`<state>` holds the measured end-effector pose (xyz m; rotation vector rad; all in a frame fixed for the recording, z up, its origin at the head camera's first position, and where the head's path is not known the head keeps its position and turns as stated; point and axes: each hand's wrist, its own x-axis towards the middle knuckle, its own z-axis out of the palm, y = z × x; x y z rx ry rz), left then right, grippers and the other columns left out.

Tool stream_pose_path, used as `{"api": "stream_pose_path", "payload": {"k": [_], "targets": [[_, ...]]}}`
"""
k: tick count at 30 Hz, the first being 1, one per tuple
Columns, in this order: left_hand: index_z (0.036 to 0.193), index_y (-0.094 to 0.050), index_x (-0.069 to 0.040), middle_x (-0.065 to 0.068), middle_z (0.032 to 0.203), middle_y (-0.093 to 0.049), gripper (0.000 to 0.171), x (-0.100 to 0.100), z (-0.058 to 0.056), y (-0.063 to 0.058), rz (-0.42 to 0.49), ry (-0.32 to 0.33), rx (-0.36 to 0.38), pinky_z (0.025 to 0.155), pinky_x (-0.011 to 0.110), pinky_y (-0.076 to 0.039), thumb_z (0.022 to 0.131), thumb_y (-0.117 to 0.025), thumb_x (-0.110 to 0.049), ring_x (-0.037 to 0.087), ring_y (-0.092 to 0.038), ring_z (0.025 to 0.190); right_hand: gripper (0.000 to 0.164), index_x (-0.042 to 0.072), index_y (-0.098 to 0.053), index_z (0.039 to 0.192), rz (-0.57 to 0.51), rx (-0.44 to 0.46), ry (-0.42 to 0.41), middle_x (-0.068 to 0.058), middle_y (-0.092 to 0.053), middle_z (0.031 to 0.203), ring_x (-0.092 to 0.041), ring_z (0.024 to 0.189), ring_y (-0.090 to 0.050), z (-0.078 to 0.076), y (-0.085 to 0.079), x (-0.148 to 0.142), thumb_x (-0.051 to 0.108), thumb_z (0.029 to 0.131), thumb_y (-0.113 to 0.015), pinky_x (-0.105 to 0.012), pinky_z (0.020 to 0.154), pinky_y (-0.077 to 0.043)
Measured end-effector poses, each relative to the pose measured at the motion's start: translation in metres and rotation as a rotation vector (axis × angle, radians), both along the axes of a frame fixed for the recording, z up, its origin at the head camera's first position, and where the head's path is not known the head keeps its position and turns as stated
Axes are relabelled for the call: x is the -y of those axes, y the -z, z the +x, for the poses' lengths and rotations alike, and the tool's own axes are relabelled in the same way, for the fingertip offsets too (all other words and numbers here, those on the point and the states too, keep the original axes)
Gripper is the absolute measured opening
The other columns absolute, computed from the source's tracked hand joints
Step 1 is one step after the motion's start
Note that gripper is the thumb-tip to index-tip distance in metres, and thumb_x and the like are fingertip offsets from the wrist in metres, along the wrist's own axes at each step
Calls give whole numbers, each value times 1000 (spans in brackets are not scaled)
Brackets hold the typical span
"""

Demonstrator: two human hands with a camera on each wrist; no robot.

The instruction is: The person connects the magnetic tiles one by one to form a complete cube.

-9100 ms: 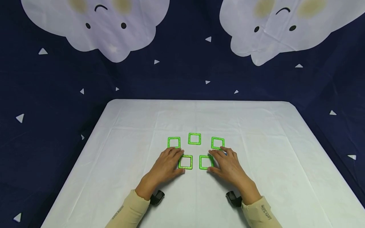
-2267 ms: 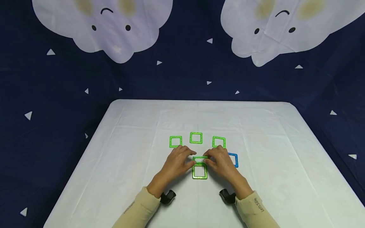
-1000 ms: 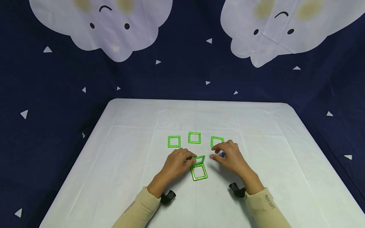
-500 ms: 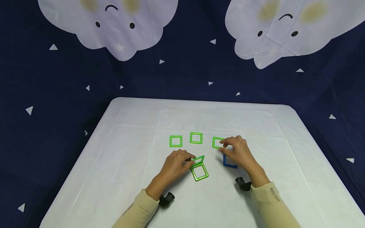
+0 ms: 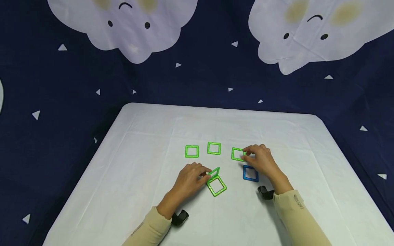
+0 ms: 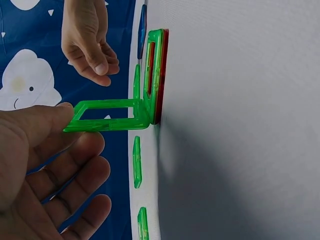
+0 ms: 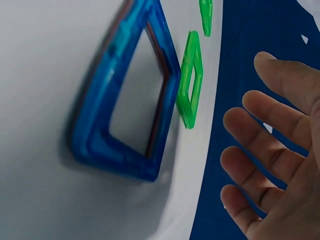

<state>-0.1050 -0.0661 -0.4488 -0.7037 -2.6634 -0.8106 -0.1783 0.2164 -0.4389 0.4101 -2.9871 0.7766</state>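
Between thumb and fingertips, my left hand (image 5: pixel 189 178) pinches a raised green square magnetic tile (image 6: pixel 107 124). Its lower edge meets that of a green tile lying flat (image 5: pixel 217 186), with a red layer under it in the left wrist view. My right hand (image 5: pixel 262 160) hovers with loosely bent fingers at the right-hand green tile (image 5: pixel 234 154); the right wrist view shows nothing in its grasp. Just below that hand lies a blue square tile (image 5: pixel 250 173), with a reddish layer under it (image 7: pixel 155 135).
Two more green tiles lie flat towards the back, one at the left (image 5: pixel 192 151) and one in the middle (image 5: pixel 213 148). A white cloth covers the table (image 5: pixel 147 136), and a dark blue patterned curtain (image 5: pixel 197 85) hangs behind its far edge.
Of two near green tiles lying apart, one now stands joined to the other, and the pair has turned. The right hand has left them, moving right and away, uncovering the blue tile.
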Motion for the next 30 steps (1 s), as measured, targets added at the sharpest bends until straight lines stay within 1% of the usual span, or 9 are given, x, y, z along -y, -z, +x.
{"api": "stream_pose_path", "payload": {"k": [7,11,15,21,25,30], "targets": [[96,-74,-19,-10,75,-66,16,2,4,-2,2,-11,-5,66,22,-42,81,-73,-25,4,-54,69,36,6,-67,113,43,54,-16,-13,-67,99,-29,93,-52,-16,0,-3,25,83,-70,-46,84,-35],[96,-74,-18,-10,74,-66,16,3,7,-2,6,-19,3,67,21,-42,81,-73,-24,3,-54,68,40,6,-65,118,47,92,-27,-14,-65,107,-30,97,-53,-24,3,-5,24,83,-70,-48,86,-38],[95,-75,-18,-11,73,-65,16,3,9,-2,9,-23,10,67,20,-42,81,-73,-24,3,-53,67,42,5,-64,120,68,116,-49,-16,-63,112,-31,100,-53,-30,6,-7,22,82,-70,-50,87,-39],[95,-75,-17,-11,72,-66,16,4,10,-1,13,-31,15,66,19,-41,80,-74,-24,3,-54,66,39,4,-65,118,84,125,-66,-16,-62,109,-30,98,-52,-37,9,-6,20,82,-70,-48,85,-39],[95,-75,-17,-11,72,-66,16,4,11,-1,21,-29,21,66,19,-41,80,-73,-24,3,-54,67,34,5,-67,115,93,154,-56,-14,-63,107,-29,97,-53,-41,11,-5,20,83,-69,-47,84,-40],[96,-75,-17,-12,72,-65,18,4,12,-1,30,-29,12,67,20,-42,80,-74,-24,3,-54,68,31,4,-68,112,104,150,-60,-13,-64,103,-29,96,-54,-45,14,-5,18,84,-68,-47,84,-42]]}}
